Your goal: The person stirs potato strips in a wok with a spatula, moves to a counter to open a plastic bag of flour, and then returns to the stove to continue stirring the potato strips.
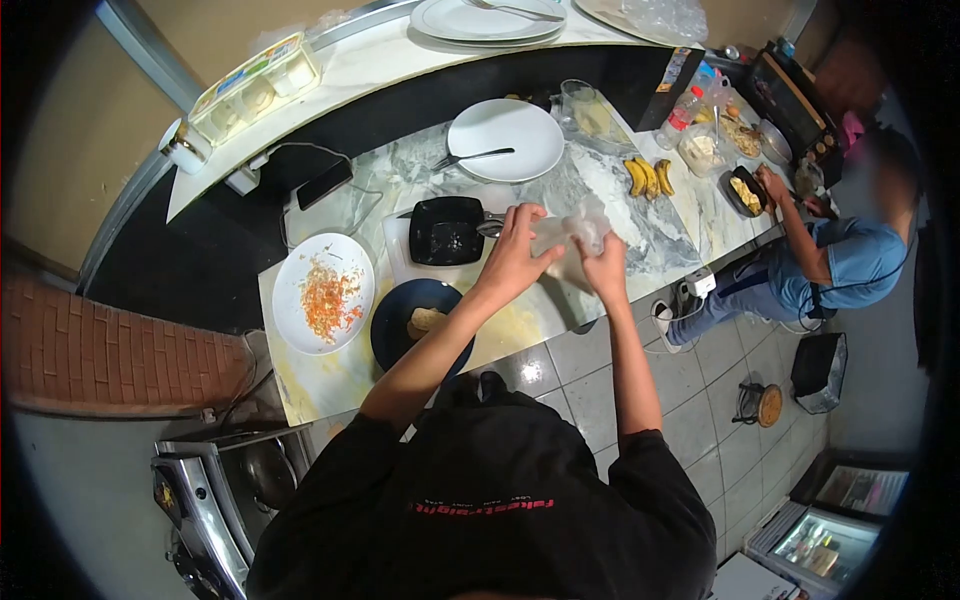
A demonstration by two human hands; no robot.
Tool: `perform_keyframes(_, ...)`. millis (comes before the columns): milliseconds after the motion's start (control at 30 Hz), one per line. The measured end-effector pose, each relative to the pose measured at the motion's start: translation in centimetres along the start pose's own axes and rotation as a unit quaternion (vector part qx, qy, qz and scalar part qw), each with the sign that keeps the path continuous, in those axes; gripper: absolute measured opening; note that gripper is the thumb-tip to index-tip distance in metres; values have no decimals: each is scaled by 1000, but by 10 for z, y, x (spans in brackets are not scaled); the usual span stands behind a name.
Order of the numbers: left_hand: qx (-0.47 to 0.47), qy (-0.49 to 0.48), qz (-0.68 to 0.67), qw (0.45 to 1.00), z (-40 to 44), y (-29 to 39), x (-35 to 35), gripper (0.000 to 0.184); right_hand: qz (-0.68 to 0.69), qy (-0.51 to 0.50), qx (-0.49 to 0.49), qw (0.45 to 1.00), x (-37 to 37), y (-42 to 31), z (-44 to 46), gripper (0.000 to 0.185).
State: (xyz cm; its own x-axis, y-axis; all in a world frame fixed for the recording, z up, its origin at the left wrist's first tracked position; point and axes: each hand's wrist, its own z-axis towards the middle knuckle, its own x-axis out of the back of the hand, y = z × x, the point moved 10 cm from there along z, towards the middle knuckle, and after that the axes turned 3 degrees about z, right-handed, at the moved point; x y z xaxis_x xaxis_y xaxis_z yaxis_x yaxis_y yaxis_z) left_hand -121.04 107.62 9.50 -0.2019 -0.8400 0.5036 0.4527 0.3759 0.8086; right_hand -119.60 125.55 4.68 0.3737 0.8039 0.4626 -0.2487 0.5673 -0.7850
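My right hand (604, 268) is closed on a crumpled clear plastic bag (588, 222) above the table's front edge. Just left of the bag, my left hand (514, 256) has its thumb and fingers spread; whether they touch the plastic I cannot tell. Behind my left hand is a square black dish (446, 231) on a white board, with a metal utensil (490, 226) at its right side. Below my left wrist, a dark round plate (398, 306) holds a light brown piece of food (427, 319). A white plate (291, 289) with shredded orange and pale food stands farther left.
A large white plate (507, 140) with a fork, a clear pitcher (583, 104) and bananas (650, 178) stand farther back. A phone (325, 184) with a cable lies at the left. At the right, a person in a blue shirt (862, 258) holds a black dish of food (744, 191).
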Motion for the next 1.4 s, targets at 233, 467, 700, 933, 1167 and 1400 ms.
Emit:
perform_keyframes(233,15,70,-36,997,-97,3,91,31,-6,96,-52,994,41,13,56,7)
perform_keyframes(467,218,218,15,951,-241,-81,168,19,-37,-13,-80,996,-22,72,57,15)
perform_keyframes(700,262,327,-86,904,-303,-107,200,21,11,7,22,1000,-26,-81,-25,19)
perform_keyframes(933,262,365,-105,887,-392,-86,241,56,185,-275,19,943,-159,-200,-149,16)
perform_keyframes(1167,310,494,-124,803,-597,-42,280,38,235,-479,113,838,-258,-358,-266,15)
perform_keyframes(1400,319,623,-101,707,-815,25,292,20,272,-607,195,721,-328,-498,-455,13)
